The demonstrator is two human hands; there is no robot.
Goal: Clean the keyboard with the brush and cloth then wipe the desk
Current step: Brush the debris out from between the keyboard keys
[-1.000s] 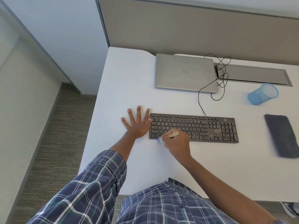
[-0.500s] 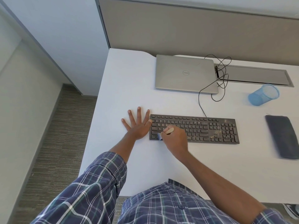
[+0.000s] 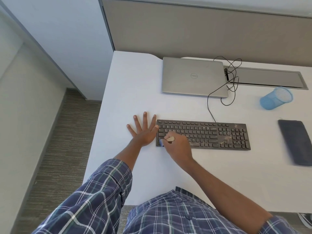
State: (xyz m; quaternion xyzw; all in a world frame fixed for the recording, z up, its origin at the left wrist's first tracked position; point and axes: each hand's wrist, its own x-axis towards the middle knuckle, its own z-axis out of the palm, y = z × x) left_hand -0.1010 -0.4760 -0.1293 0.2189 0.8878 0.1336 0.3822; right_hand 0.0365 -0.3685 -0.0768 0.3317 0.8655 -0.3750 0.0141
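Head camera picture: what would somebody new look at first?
Probably the two hands in the middle: the right hand grips a small brush at the near-left corner of the black keyboard, while the left hand lies flat, fingers spread, on the white desk beside it. Then the pale crumbs by the number keys and the blue mesh cup at far right.
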